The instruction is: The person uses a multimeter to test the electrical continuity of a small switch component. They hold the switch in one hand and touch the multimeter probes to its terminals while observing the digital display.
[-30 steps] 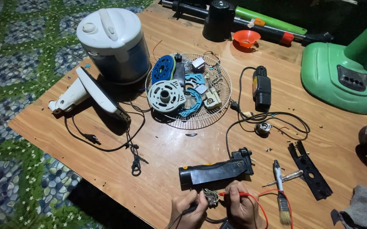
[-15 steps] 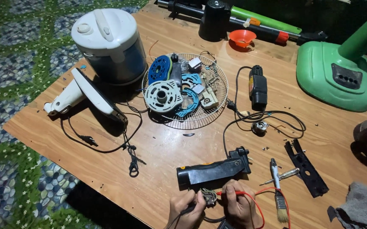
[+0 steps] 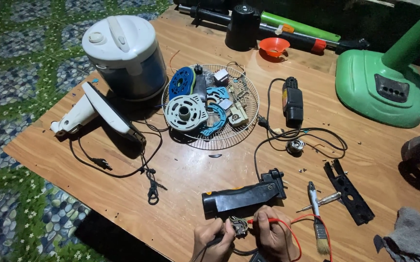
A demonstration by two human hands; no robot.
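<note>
At the near edge of the wooden desk [image 3: 122, 194], the left hand [image 3: 212, 240] and right hand [image 3: 274, 237] meet around a small grey metal part [image 3: 239, 226]; the right pinches a red probe [image 3: 258, 221], the left apparently a black one.

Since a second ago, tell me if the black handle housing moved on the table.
No. The black handle housing keeps its place beside the paintbrush and wire fan guard; only the camera shifted.
</note>
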